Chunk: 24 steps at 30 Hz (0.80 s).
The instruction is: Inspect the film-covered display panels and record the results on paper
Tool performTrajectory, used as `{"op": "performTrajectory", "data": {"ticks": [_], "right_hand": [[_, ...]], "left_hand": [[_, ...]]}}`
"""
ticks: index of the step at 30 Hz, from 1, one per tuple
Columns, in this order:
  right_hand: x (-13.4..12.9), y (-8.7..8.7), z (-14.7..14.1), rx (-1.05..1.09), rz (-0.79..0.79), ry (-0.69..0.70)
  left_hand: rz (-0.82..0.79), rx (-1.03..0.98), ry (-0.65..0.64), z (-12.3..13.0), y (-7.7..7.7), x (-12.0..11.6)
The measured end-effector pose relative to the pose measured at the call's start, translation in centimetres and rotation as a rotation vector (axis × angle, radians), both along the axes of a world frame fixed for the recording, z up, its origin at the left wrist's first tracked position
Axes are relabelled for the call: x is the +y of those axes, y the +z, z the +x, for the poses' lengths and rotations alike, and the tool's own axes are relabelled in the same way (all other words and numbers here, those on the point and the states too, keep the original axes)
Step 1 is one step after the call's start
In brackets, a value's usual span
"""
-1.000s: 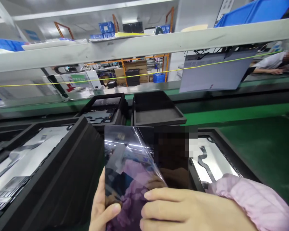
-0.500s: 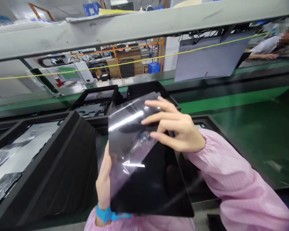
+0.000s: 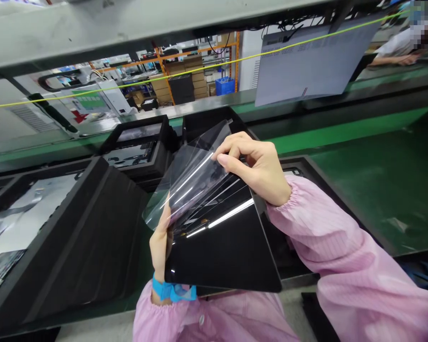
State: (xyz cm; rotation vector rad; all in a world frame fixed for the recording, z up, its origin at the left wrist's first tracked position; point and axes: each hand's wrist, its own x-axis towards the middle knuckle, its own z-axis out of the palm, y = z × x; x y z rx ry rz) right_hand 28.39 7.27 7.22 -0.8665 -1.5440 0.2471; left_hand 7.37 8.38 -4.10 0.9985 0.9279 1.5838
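Observation:
A glossy black screen panel [image 3: 224, 251] is tilted up in front of my body. My left hand [image 3: 160, 242] grips its left edge, with the thumb on the front and the other fingers hidden behind. My right hand [image 3: 260, 164] pinches a clear protective film [image 3: 192, 173] between thumb and fingers at the panel's upper part. The film is lifted and bent away toward the upper left, its loose corner hanging past my left thumb. A blue wrist strap [image 3: 173, 289] is round my left wrist.
Black foam trays [image 3: 67, 242] with silvery panels and ribbon cables stand at the left, and more foam trays [image 3: 157, 156] lie behind. A green bench surface [image 3: 371, 190] stretches right. A yellow cord [image 3: 199, 70] crosses ahead. A co-worker's hand [image 3: 406, 59] is at the far right.
My right fingers have closed on the film, which has lifted and swung to the upper left, baring more of the black panel. The camera view has tipped slightly downward.

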Motion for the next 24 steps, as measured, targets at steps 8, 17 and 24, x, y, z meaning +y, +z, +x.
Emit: {"op": "performTrajectory", "data": {"ticks": [8,17,24], "right_hand": [[0.0,0.0,0.0,-0.009,0.014,-0.010],[1.7,-0.2,1.3,0.283,-0.062,0.084],[1.5,0.3,0.8,0.332,-0.060,0.034]], "left_hand": [[-0.047,-0.060,-0.032,0.7,1.1,-0.1],[-0.159,-0.036,-0.197,2.5,6.6,-3.2],[-0.022,-0.160,-0.324,2.5,6.8,-3.1]]}}
